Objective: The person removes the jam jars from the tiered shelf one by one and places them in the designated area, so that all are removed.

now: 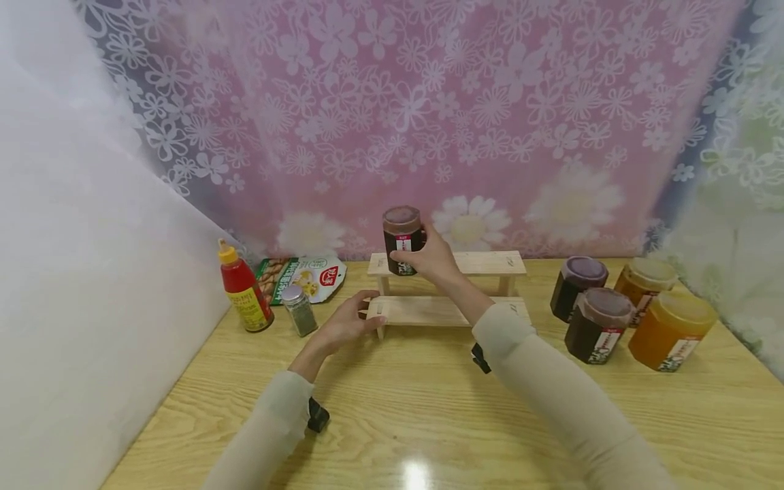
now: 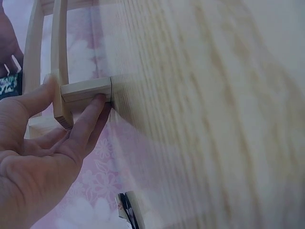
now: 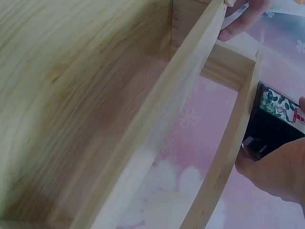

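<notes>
A two-step wooden rack point(image 1: 429, 311) stands on the table. Its left end is held by my left hand point(image 1: 350, 322); in the left wrist view the thumb lies on the lower step point(image 2: 61, 71) and the fingers point(image 2: 86, 119) reach beneath it, against the leg. My right hand point(image 1: 436, 257) grips a dark jar point(image 1: 401, 228) with a pale lid and a red-and-white label. The jar is upright at the left part of the upper step point(image 1: 484, 263). In the right wrist view the jar point(image 3: 271, 126) is beside that step; whether its base touches cannot be told.
Two dark jars point(image 1: 578, 286) and two amber jars point(image 1: 674, 330) stand at the right. On the left are a red squeeze bottle point(image 1: 245, 289) with a yellow cap, a small shaker jar point(image 1: 299, 312) and a green-and-white pouch point(image 1: 306, 275). A floral curtain point(image 1: 429, 122) hangs behind.
</notes>
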The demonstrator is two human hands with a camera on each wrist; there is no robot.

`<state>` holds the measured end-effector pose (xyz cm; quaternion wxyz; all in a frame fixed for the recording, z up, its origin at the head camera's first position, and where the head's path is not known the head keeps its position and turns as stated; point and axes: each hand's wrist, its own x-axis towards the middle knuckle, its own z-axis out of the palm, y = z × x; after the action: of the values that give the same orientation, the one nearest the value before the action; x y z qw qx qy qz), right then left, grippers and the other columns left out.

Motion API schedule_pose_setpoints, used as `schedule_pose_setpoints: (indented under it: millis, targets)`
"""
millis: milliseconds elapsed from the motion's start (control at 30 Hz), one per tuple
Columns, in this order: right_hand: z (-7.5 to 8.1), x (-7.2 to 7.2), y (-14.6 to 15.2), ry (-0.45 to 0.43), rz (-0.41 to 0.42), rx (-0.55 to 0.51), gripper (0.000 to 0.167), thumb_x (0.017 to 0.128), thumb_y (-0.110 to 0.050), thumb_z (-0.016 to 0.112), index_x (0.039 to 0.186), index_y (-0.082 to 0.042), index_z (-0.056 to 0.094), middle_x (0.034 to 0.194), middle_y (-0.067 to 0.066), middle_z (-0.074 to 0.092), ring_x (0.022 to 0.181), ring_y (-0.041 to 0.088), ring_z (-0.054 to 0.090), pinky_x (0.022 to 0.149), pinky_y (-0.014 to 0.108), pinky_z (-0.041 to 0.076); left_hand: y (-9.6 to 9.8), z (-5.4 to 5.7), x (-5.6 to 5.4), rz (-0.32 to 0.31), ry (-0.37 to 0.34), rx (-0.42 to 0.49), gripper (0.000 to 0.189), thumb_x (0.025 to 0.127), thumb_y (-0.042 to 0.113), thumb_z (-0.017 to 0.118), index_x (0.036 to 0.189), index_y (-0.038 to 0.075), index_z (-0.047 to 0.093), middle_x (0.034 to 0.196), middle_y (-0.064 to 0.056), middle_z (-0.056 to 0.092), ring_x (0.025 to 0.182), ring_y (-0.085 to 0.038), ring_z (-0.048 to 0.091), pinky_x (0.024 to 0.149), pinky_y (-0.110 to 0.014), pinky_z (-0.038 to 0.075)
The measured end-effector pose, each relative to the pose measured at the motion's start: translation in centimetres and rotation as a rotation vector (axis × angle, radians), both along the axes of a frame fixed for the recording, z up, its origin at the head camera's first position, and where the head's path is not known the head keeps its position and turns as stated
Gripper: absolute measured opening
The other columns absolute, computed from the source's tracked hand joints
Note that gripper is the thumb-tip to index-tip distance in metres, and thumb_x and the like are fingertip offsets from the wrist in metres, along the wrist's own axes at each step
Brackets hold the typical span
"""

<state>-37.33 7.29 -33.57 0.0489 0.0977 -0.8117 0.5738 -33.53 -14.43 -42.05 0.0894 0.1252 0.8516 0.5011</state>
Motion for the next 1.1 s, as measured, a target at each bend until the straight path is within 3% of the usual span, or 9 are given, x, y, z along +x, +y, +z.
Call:
schedule_pose_setpoints:
  millis: [133, 333, 700, 1100]
  targets:
    - [-0.2, 0.6, 1.1, 0.021, 0.020, 0.020, 0.090, 0.088, -0.026, 0.084, 0.162, -0.018, 0.032, 0.145, 0.014, 0.055, 0.130, 0.035, 0.056, 0.103, 0.054, 0.051, 0.0, 0.0, 0.1, 0.001, -0.005, 0.013, 0.061, 0.101, 0.016, 0.070, 0.155, 0.007, 0.044, 0.143, -0.022, 0.055, 0.126, -0.036, 0.058, 0.100, -0.048, 0.054]
    - [-0.2, 2.0, 2.9, 0.014, 0.020, 0.067, 0.081, 0.088, -0.031, 0.084, 0.154, -0.014, 0.042, 0.144, 0.013, 0.057, 0.132, 0.034, 0.055, 0.108, 0.054, 0.047, 0.2, 0.0, 0.2, -0.006, -0.014, 0.011, 0.062, 0.101, 0.017, 0.070, 0.156, 0.007, 0.043, 0.143, -0.022, 0.055, 0.125, -0.036, 0.059, 0.097, -0.045, 0.056]
    - [-0.2, 4.4, 5.2, 0.035, 0.006, 0.065, 0.078, 0.085, -0.022, 0.087, 0.151, -0.013, 0.047, 0.137, 0.013, 0.060, 0.127, 0.033, 0.058, 0.104, 0.053, 0.050, -0.1, -0.2, 0.2, -0.010, 0.008, 0.007, 0.061, 0.102, 0.017, 0.070, 0.156, 0.007, 0.043, 0.141, -0.021, 0.057, 0.125, -0.035, 0.059, 0.097, -0.046, 0.055]
    - [-1.0, 8.2, 8.5, 0.004, -0.042, 0.126, 0.078, 0.088, -0.027, 0.085, 0.152, -0.010, 0.044, 0.137, 0.017, 0.059, 0.128, 0.036, 0.056, 0.103, 0.054, 0.050, 0.0, -0.2, 0.3, -0.014, 0.005, 0.018, 0.061, 0.101, 0.016, 0.070, 0.156, 0.008, 0.043, 0.140, -0.023, 0.057, 0.122, -0.035, 0.060, 0.095, -0.046, 0.055]
